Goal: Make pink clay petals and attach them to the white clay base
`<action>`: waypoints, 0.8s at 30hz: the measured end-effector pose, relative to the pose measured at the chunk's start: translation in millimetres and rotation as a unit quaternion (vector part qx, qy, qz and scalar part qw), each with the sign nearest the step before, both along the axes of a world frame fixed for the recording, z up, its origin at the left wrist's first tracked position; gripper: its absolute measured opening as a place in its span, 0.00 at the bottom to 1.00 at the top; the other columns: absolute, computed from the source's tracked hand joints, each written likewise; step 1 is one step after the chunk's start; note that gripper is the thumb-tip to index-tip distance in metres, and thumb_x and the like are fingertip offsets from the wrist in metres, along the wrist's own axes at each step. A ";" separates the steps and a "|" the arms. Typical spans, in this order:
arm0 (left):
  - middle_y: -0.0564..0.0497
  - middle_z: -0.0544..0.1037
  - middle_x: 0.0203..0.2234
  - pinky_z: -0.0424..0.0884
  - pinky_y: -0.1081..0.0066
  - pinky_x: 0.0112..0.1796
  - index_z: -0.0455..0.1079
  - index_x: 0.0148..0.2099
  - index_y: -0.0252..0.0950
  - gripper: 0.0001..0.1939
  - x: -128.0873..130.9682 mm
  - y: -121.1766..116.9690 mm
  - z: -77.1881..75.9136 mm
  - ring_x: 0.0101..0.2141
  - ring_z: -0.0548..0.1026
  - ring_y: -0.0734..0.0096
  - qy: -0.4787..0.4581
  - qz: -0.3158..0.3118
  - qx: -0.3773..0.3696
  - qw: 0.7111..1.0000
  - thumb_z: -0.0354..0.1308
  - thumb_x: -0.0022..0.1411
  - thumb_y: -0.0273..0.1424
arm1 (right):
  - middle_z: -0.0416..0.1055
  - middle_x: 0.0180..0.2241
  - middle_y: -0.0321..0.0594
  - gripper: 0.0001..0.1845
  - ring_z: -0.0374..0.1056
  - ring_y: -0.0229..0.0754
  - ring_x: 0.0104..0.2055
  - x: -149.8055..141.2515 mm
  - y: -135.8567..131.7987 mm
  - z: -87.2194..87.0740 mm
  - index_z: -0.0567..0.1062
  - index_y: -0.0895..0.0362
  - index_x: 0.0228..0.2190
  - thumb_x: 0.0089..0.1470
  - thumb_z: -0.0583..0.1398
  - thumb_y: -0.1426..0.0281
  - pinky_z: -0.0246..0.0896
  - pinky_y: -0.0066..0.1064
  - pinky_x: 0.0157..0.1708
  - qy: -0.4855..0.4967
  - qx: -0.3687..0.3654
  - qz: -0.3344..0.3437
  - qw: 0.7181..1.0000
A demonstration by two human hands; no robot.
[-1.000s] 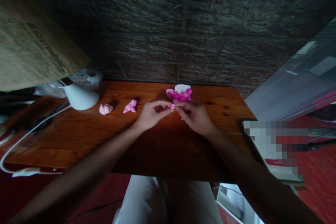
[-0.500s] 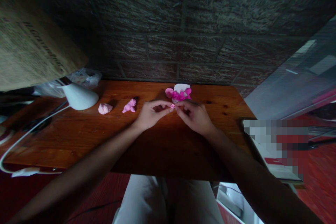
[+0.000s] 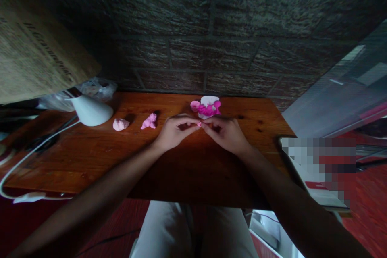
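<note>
My left hand (image 3: 175, 131) and my right hand (image 3: 226, 132) meet over the wooden table, fingertips together. Between them they pinch a small piece of pink modelling clay (image 3: 199, 124). Just behind the fingers lie bright magenta clay shapes (image 3: 208, 109), with a light pink round piece (image 3: 195, 106) at their left and a white piece (image 3: 210, 100) behind. To the left of my left hand sits a lumpy pink clay piece (image 3: 149, 121). Further left is a paler pink clay lump (image 3: 120, 124).
A lamp with a white base (image 3: 93, 110) and a printed paper shade (image 3: 39, 48) stands at the left, its white cord (image 3: 33, 151) trailing over the table (image 3: 105, 161). Crumpled clear plastic (image 3: 98, 88) lies behind it. A dark brick wall (image 3: 187, 56) backs the table.
Both hands stay in nearly the same place. The fingertips have shifted slightly around the small pink clay piece; the other clay pieces have not moved.
</note>
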State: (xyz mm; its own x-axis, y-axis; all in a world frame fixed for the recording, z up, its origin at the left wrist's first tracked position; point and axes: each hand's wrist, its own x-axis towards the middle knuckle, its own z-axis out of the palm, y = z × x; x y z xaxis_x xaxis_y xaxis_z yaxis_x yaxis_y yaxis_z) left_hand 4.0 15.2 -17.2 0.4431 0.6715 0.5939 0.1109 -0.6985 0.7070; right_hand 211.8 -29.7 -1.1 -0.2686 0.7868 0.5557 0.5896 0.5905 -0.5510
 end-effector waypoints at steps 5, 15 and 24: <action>0.45 0.85 0.36 0.75 0.72 0.36 0.82 0.42 0.35 0.06 -0.6 0.1 -0.7 0.35 0.81 0.69 0.013 0.008 0.013 1.000 0.68 0.63 0.29 | 0.81 0.29 0.37 0.07 0.70 0.35 0.25 -0.4 -0.2 0.7 0.83 0.56 0.35 0.60 0.62 0.71 0.61 0.26 0.29 -0.013 -0.010 -0.010 1.000; 0.45 0.85 0.37 0.75 0.72 0.36 0.82 0.43 0.35 0.06 -0.8 -1.2 -0.6 0.34 0.81 0.69 0.030 0.010 0.020 0.999 0.67 0.63 0.29 | 0.81 0.29 0.38 0.07 0.71 0.36 0.25 -0.7 -0.4 0.3 0.83 0.56 0.35 0.60 0.63 0.71 0.61 0.27 0.30 -0.034 -0.008 -0.027 0.999; 0.45 0.86 0.36 0.75 0.71 0.36 0.82 0.42 0.36 0.07 0.7 -2.0 0.4 0.34 0.81 0.69 0.023 0.022 -0.008 0.999 0.67 0.64 0.32 | 0.82 0.31 0.40 0.09 0.73 0.38 0.29 -2.3 -0.7 0.6 0.83 0.56 0.36 0.63 0.61 0.68 0.63 0.29 0.33 -0.033 -0.021 -0.044 0.998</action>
State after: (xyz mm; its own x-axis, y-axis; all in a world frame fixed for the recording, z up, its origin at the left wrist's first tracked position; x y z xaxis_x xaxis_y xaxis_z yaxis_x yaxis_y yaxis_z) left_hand 4.7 13.3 -16.9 0.4399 0.7001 0.5625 0.1732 -0.6807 0.7118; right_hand 209.6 -30.4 -0.5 -0.2327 0.8315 0.5044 0.6738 0.5118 -0.5330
